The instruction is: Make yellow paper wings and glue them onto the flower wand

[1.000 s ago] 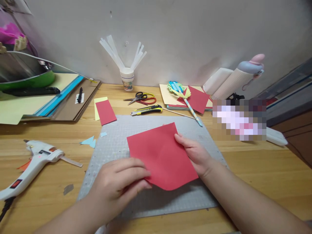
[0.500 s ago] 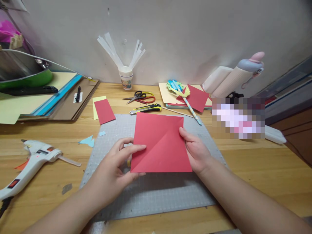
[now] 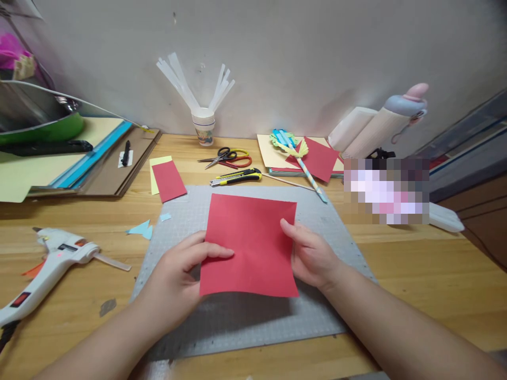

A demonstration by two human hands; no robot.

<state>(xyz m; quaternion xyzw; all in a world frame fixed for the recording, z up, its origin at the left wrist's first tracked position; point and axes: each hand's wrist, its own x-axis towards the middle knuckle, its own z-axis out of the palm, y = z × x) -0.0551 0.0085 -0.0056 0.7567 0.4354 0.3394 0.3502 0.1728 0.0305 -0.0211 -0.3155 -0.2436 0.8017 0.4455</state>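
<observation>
A square sheet of red paper (image 3: 253,264) is held up between my two hands, above the grey cutting mat (image 3: 237,332). My left hand (image 3: 182,269) grips its left edge, the index finger lying over the front and the other fingers partly hidden behind. At the right edge, my right hand (image 3: 311,248) has its thumb on the front face, with its fingers behind the sheet. The paper bows slightly, and its lower edge hangs clear of the mat, over a shadow.
Behind the mat lie a yellow utility knife (image 3: 236,177), scissors (image 3: 219,157) and a paper flower (image 3: 285,140). A paper cup (image 3: 204,126) holds translucent sticks. To the left are a glue gun (image 3: 59,264), blue paper scraps (image 3: 140,229) and a red paper rectangle (image 3: 169,180).
Both hands have brought the red paper slightly down and to the left. The diagonal crease seen across it earlier barely shows now, and the sheet bends a little.
</observation>
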